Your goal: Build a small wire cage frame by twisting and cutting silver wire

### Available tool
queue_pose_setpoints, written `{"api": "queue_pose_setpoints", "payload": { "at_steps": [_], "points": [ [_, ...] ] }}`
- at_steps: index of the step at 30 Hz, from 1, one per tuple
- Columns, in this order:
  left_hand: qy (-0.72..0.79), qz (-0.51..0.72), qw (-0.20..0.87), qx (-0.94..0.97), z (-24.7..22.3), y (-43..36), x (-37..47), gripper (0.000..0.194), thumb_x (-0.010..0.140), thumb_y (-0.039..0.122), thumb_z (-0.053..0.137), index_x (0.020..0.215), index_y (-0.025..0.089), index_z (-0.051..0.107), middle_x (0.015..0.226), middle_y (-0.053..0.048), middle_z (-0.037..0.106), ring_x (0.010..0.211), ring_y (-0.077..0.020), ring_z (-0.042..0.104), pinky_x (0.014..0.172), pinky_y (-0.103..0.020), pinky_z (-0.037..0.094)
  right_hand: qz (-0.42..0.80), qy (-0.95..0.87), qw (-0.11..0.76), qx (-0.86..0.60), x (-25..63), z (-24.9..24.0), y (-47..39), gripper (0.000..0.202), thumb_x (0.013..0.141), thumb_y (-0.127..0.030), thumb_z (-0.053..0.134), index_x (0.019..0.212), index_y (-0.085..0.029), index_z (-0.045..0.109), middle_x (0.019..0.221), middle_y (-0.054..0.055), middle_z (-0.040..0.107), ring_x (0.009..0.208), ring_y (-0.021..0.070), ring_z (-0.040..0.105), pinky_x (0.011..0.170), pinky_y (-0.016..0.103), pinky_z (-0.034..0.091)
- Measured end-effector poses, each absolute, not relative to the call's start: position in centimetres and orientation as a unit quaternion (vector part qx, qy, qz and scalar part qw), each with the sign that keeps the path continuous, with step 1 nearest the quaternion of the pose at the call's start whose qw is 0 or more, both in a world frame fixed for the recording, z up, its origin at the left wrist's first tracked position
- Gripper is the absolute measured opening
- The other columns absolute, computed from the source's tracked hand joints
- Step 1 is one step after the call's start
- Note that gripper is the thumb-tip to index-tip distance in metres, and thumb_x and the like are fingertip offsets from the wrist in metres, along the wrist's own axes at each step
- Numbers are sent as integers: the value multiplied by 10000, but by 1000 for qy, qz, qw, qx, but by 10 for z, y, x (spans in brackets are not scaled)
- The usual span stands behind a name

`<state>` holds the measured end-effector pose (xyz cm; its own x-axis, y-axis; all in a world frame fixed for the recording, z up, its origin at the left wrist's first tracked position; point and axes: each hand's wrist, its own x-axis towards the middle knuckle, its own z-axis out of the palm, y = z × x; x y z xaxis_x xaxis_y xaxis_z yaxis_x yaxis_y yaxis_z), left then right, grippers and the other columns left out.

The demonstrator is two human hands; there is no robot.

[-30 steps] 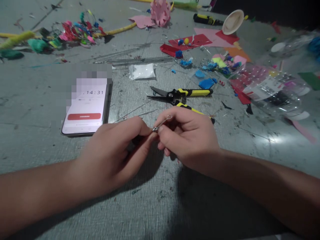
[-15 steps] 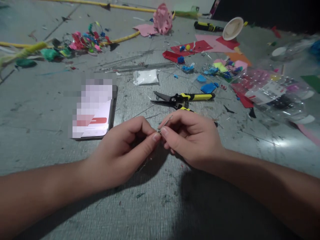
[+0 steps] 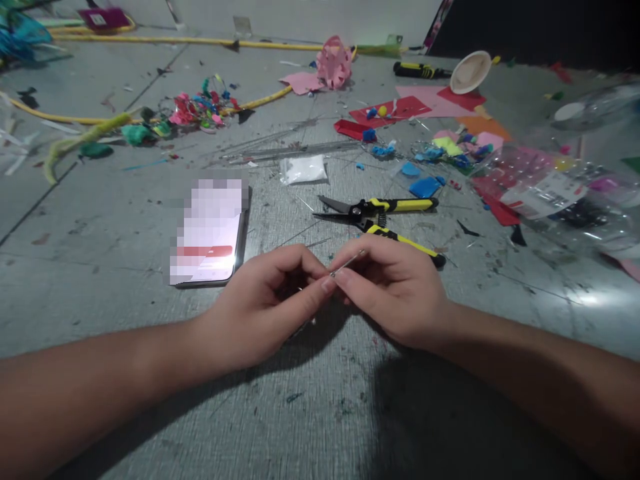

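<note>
Between my fingertips is a thin, silvery piece of wire, its free end slanting up over the right index finger. My left hand pinches the lower end between thumb and forefinger. My right hand is closed on the wire beside it, the two thumbs nearly touching. Just beyond the right hand lie open-bladed pruning shears with yellow and black handles, one handle close behind its knuckles. A phone with a lit, partly blurred screen lies beyond my left hand. How the wire runs under the fingers is hidden.
A small white packet and loose thin wires lie farther back. Clear plastic packaging sits at the right, near blue scraps and red paper. Colourful bits, a yellow cord and a paper cup are at the back.
The view has shifted, so everything sits lower and slightly to the right, and more of the table's back shows. Both hands still pinch the wire, with its free end showing more clearly.
</note>
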<state>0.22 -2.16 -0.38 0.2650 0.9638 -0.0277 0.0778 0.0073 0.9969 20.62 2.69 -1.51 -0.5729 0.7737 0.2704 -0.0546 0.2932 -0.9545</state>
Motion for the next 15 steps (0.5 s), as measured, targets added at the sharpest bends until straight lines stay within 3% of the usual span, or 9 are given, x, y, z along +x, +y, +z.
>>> {"api": "queue_pose_setpoints", "payload": {
  "at_steps": [9, 15],
  "points": [
    [453, 409, 574, 546, -3, -17, 3, 124, 1026, 203, 711, 903, 193, 697, 690, 53, 633, 596, -76, 540, 518, -155, 452, 598, -608, 429, -298, 201, -16, 27, 123, 985, -105, 697, 914, -205, 707, 754, -47, 664, 611, 67, 605, 522, 202, 459],
    [464, 425, 542, 557, -4, -18, 1, 120, 1007, 189, 750, 887, 197, 735, 719, 37, 684, 625, -78, 574, 552, -155, 469, 708, -527, 378, -279, 204, -15, 31, 25, 988, -200, 765, 971, -194, 747, 744, -42, 697, 592, 64, 616, 517, 180, 477]
  ]
}}
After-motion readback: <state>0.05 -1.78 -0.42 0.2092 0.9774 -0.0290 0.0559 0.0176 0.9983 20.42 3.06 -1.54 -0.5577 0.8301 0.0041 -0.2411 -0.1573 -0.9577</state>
